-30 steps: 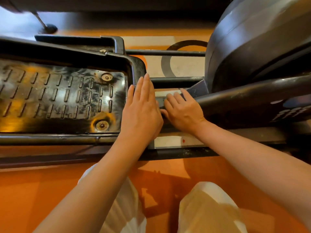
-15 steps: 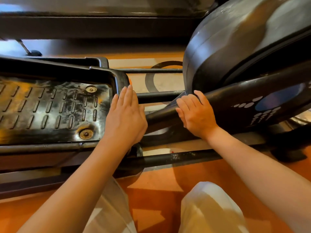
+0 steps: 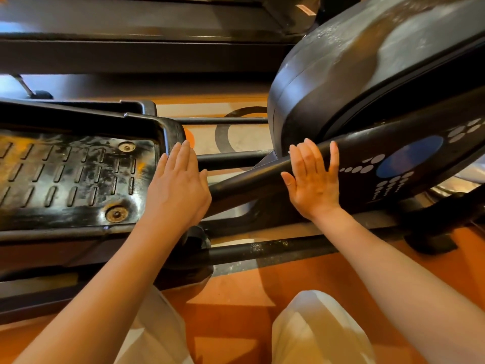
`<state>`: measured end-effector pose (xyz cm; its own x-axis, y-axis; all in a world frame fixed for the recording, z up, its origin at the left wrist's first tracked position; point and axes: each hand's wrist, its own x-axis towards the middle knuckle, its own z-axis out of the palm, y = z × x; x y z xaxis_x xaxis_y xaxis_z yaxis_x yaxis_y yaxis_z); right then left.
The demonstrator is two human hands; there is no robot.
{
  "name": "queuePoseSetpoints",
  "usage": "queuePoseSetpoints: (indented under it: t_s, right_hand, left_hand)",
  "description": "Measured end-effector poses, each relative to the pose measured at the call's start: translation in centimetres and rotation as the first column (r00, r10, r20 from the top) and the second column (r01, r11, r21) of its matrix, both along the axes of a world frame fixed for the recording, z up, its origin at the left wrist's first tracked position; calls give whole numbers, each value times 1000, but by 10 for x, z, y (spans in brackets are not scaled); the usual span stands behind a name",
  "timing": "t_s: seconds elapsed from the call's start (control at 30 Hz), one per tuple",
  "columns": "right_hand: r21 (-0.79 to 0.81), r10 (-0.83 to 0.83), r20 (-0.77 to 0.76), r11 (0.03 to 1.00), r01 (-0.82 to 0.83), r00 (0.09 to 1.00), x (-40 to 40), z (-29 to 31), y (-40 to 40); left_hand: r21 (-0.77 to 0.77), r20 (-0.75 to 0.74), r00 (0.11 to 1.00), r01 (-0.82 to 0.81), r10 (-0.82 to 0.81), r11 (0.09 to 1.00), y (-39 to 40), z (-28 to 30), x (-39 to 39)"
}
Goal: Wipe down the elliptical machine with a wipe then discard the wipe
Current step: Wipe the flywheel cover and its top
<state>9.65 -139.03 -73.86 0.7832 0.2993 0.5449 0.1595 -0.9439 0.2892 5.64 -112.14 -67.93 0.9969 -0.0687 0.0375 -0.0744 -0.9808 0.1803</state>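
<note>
The black elliptical machine fills the view. Its ribbed foot pedal (image 3: 65, 174) is at the left, its rounded flywheel housing (image 3: 341, 64) at the upper right, and its crank arm (image 3: 393, 164) with a blue disc and grey dots runs across the right. My left hand (image 3: 178, 185) lies flat, fingers straight, on the pedal's right end. Flat against the crank arm, my right hand (image 3: 312, 179) has its fingers spread. No wipe shows plainly; whether one lies under my right palm is hidden.
A low black rail (image 3: 262, 248) runs along the orange floor (image 3: 236, 298) in front of my knees in light trousers (image 3: 315, 329). Another dark machine frame (image 3: 131, 53) stands behind the elliptical. A grey circle marks the floor (image 3: 236, 132) between pedal and housing.
My right hand has slid rightward and up along the crank arm and its fingers have spread. My left hand stays on the pedal's end.
</note>
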Motion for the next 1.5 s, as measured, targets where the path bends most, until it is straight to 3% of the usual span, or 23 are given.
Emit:
queuePoseSetpoints:
  t_s: [0.13, 0.27, 0.47, 0.73, 0.9, 1.13, 1.33, 1.5]
  right_hand:
    - [124, -38, -11, 992, 39, 999, -3, -7, 26]
    - [58, -36, -30, 998, 37, 999, -8, -9, 25]
    - [181, -232, -9, 956, 230, 973, -5, 4, -10]
    - [405, -281, -38, 873, 272, 959, -8, 9, 10]
    - [558, -416, -61, 740, 376, 907, 3, 35, -11]
    - [304, -372, -131, 867, 394, 919, -8, 35, -14]
    - [367, -479, -216, 768, 525, 851, 7, 63, -43]
    - [341, -426, -201, 814, 471, 882, -2, 52, -28]
  left_hand:
    - [-19, 3, 1000, 6, -6, 1000, 0, 0, 0]
    - [-32, 9, 1000, 16, -16, 999, 2, -1, -2]
    - [-39, 9, 1000, 21, -21, 999, 2, -2, -1]
    - [-34, 21, 1000, 13, -12, 999, 3, -5, 1]
    - [-36, 32, 999, 9, -8, 999, 4, -7, 3]
    - [-23, 37, 999, 17, -16, 1000, 6, -10, 6]
    - [-18, 46, 999, 17, -17, 1000, 7, -11, 8]
    - [-23, 42, 999, 5, -4, 1000, 6, -11, 8]
